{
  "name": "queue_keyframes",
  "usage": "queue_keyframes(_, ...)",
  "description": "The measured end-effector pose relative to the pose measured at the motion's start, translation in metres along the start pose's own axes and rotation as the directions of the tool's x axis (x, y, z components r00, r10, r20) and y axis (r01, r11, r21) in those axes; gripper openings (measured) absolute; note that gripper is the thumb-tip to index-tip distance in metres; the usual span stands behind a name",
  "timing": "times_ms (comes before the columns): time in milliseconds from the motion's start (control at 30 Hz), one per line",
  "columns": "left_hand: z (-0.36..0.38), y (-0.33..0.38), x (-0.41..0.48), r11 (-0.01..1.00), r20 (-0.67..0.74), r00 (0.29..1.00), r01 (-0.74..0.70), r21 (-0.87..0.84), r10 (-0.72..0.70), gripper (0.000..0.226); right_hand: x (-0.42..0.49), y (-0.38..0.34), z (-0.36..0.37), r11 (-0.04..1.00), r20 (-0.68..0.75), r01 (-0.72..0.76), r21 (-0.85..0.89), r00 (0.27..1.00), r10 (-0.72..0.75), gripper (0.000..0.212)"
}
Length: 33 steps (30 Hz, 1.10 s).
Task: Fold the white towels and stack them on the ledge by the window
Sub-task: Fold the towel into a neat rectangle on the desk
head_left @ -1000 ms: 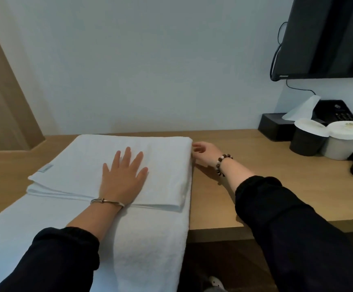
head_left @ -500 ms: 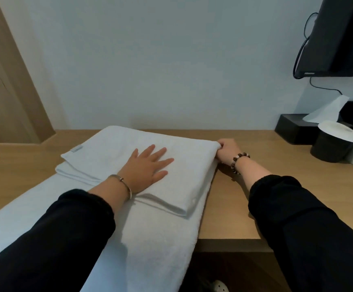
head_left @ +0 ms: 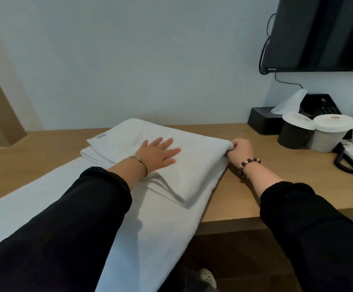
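**Folded towel pressed flat, one corner pinched**

At 6 o'clock, nearest the camera, a pale shoe (head_left: 208,279) is seen only in part, close to the lower edge. Both forearms are covered by black sleeves (head_left: 65,228), which are cut off by the frame at 7 and 4 o'clock.

The white towel (head_left: 192,165) is laid on the wooden worktop (head_left: 255,186) around the centre. Its flat length runs toward 7 o'clock and hangs over the near edge, where its end is lost from view. A fold of several layers rests on its far part. Whether the fold and the flat length are one piece cannot be told.

The left hand (head_left: 157,153) is pressed flat on the fold with fingers spread, and a metal bangle (head_left: 141,164) is worn at the wrist. At the fold's 3 o'clock side the right hand (head_left: 242,149) is curled, and the far right corner is pinched by it. A bead bracelet (head_left: 249,163) is worn there.

A small label (head_left: 100,135) is sewn at the fold's 10 o'clock corner; its writing is too small to be read.

At 2 o'clock a dark cup (head_left: 293,135) and a pale cup (head_left: 327,138) are stood side by side, both lidded; the emblem on the pale lid cannot be read. Behind them a black tissue box (head_left: 260,122) and a telephone (head_left: 323,104) are partly hidden. The television (head_left: 323,32) is cut off at 1 o'clock, and its bezel mark is blurred.
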<state>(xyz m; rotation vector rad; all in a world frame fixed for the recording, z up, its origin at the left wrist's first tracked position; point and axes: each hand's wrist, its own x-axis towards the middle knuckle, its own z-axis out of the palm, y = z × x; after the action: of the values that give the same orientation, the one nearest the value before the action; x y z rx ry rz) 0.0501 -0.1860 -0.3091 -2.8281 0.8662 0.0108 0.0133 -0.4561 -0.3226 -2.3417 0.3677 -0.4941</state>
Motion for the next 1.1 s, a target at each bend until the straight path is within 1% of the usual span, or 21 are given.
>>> queue_keyframes(67, 0.005, 0.013, -0.008, 0.985, -0.089, 0.996, -0.027, -0.173, 0.012, 0.047, 0.006, 0.010, -0.005, 0.996, -0.059, -0.086, 0.032, 0.994, 0.087, 0.025)
queue_keyframes(100, 0.007, 0.014, -0.013, 0.978, -0.132, 0.991, -0.022, -0.209, -0.005, 0.047, 0.010, 0.013, -0.010, 0.991, -0.061, -0.121, 0.055, 0.990, 0.125, 0.025)
queue_keyframes(167, 0.012, 0.001, -0.024, 0.976, -0.180, 0.979, 0.061, -0.207, -0.100, 0.048, 0.018, 0.013, -0.017, 0.979, -0.039, -0.153, 0.137, 0.986, 0.160, 0.022)
queue_keyframes(233, 0.017, -0.022, -0.038, 0.951, -0.140, 0.963, 0.192, -0.242, -0.230, 0.050, 0.012, -0.001, -0.024, 0.960, -0.034, -0.169, 0.225, 0.983, 0.181, 0.040)
queue_keyframes(267, 0.019, -0.034, -0.045, 0.934, -0.112, 0.955, 0.238, -0.268, -0.275, 0.050, 0.005, -0.012, -0.025, 0.970, -0.079, -0.112, 0.213, 0.988, 0.132, 0.045)
queue_keyframes(300, 0.022, -0.044, -0.051, 0.925, -0.099, 0.950, 0.257, -0.281, -0.295, 0.050, -0.005, -0.025, -0.024, 0.985, -0.131, -0.014, 0.175, 0.991, 0.037, 0.043)
queue_keyframes(333, 0.025, -0.050, -0.055, 0.926, -0.105, 0.951, 0.253, -0.282, -0.292, 0.051, -0.019, -0.042, -0.023, 0.991, -0.132, 0.108, 0.082, 0.987, -0.096, 0.038)
queue_keyframes(367, 0.028, -0.053, -0.057, 0.931, -0.123, 0.953, 0.236, -0.280, -0.279, 0.051, -0.035, -0.058, -0.017, 0.972, -0.038, 0.227, -0.056, 0.973, -0.230, 0.031)
queue_keyframes(400, 0.030, -0.054, -0.059, 0.934, -0.145, 0.952, 0.220, -0.283, -0.268, 0.050, -0.054, -0.071, -0.009, 0.926, 0.130, 0.333, -0.180, 0.941, -0.314, 0.029)
queue_keyframes(433, 0.032, -0.054, -0.060, 0.934, -0.167, 0.950, 0.210, -0.288, -0.265, 0.050, -0.072, -0.080, 0.001, 0.882, 0.329, 0.405, -0.242, 0.889, -0.318, 0.039)
queue_keyframes(467, 0.033, -0.053, -0.060, 0.934, -0.184, 0.946, 0.205, -0.293, -0.266, 0.050, -0.088, -0.086, 0.011, 0.844, 0.511, 0.451, -0.291, 0.819, -0.262, 0.058)
queue_keyframes(500, 0.034, -0.053, -0.061, 0.933, -0.195, 0.944, 0.202, -0.299, -0.267, 0.049, -0.098, -0.087, 0.020, 0.786, 0.619, 0.508, -0.351, 0.756, -0.212, 0.074)
queue_keyframes(533, 0.035, -0.054, -0.061, 0.931, -0.201, 0.942, 0.199, -0.306, -0.268, 0.049, -0.104, -0.087, 0.028, 0.715, 0.666, 0.567, -0.409, 0.721, -0.191, 0.080)
queue_keyframes(567, 0.035, -0.055, -0.063, 0.928, -0.204, 0.941, 0.198, -0.317, -0.271, 0.050, -0.104, -0.083, 0.032, 0.674, 0.670, 0.598, -0.433, 0.714, -0.203, 0.078)
queue_keyframes(667, 0.038, -0.058, -0.066, 0.911, -0.216, 0.927, 0.218, -0.351, -0.305, 0.051, -0.089, -0.079, 0.036, 0.647, 0.617, 0.640, -0.415, 0.720, -0.317, 0.065)
queue_keyframes(700, 0.040, -0.059, -0.066, 0.906, -0.225, 0.918, 0.235, -0.353, -0.326, 0.052, -0.081, -0.079, 0.040, 0.607, 0.601, 0.670, -0.427, 0.712, -0.363, 0.063)
queue_keyframes(800, 0.042, -0.063, -0.061, 0.878, -0.204, 0.886, 0.332, -0.346, -0.416, 0.057, -0.055, -0.079, 0.056, 0.433, 0.562, 0.734, -0.523, 0.679, -0.473, 0.060)
queue_keyframes(833, 0.041, -0.063, -0.059, 0.866, -0.189, 0.876, 0.367, -0.340, -0.445, 0.059, -0.043, -0.081, 0.061, 0.391, 0.545, 0.726, -0.565, 0.685, -0.484, 0.059)
queue_keyframes(900, 0.041, -0.063, -0.053, 0.856, -0.179, 0.862, 0.404, -0.322, -0.474, 0.065, -0.017, -0.088, 0.071, 0.345, 0.514, 0.684, -0.642, 0.719, -0.469, 0.061)
queue_keyframes(1000, 0.042, -0.068, -0.046, 0.886, -0.214, 0.876, 0.368, -0.281, -0.432, 0.072, 0.012, -0.100, 0.089, 0.321, 0.472, 0.613, -0.722, 0.776, -0.419, 0.068)
queue_keyframes(1100, 0.043, -0.080, -0.034, 0.907, -0.247, 0.879, 0.360, -0.220, -0.408, 0.070, 0.033, -0.106, 0.103, 0.384, 0.446, 0.577, -0.721, 0.811, -0.379, 0.068)
